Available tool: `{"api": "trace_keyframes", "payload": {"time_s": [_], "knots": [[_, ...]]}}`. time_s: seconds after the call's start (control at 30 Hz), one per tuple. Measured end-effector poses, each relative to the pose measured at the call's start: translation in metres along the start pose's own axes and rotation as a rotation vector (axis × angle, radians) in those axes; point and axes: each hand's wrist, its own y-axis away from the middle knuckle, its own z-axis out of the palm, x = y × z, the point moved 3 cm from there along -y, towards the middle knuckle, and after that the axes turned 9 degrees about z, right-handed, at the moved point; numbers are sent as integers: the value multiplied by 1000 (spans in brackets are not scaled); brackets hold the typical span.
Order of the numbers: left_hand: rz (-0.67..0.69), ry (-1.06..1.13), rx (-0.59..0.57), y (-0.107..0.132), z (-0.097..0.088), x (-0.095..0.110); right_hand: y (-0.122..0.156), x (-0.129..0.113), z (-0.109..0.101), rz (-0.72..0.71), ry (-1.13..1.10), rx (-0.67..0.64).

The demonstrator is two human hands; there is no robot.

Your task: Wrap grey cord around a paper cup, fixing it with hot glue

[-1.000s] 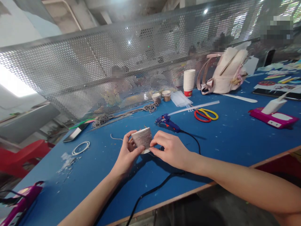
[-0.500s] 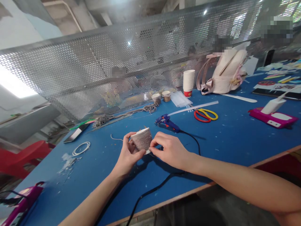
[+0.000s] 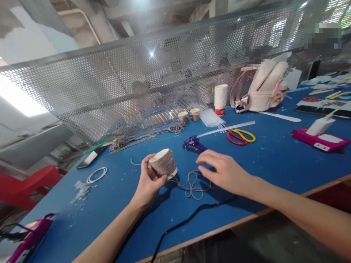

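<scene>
Glue gun [image 3: 194, 144] lies behind cord [image 3: 192, 184], scissors [image 3: 240, 136] to its right

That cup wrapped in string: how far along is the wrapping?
Most of the cup already looks covered in wound cord, with a bare white strip at its lower rim. The left hand holds it tilted above the blue table. A loose cord tail trails from it onto the table, so the end seems unfastened. The right hand hovers open near the blue glue gun.

Two hands are showing: a left hand [image 3: 149, 181] and a right hand [image 3: 223, 171]. One glue gun [image 3: 194, 144], one pair of scissors [image 3: 240, 136], one backpack [image 3: 264, 87] and two small wrapped cups [image 3: 189, 115] are sitting on the bench [image 3: 274, 160].
</scene>
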Motion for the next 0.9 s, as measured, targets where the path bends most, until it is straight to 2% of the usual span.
{"api": "trace_keyframes", "payload": {"time_s": [0.13, 0.2, 0.27, 0.33, 0.47, 0.63, 0.8, 0.9], "knots": [[7, -7, 27, -1, 1, 2, -26, 42, -17, 330, 117, 68], [13, -12, 35, -3, 0, 2, -43, 57, -14, 444, 122, 28], [19, -20, 46, -4, -1, 2, -60, 64, -3, 475, 74, -89], [15, -29, 55, -5, -2, 2, -73, 66, 9, 471, 40, -151], [17, -34, 69, -4, -2, 5, -87, 62, 26, 462, 10, -174], [34, -37, 103, -2, -3, 6, -75, 49, 22, 457, -39, -153], [65, -36, 170, -4, -6, 6, -35, 22, 16, 407, -424, -241], [85, -38, 201, -5, -6, 5, -17, 8, 16, 335, -374, -204]]}}
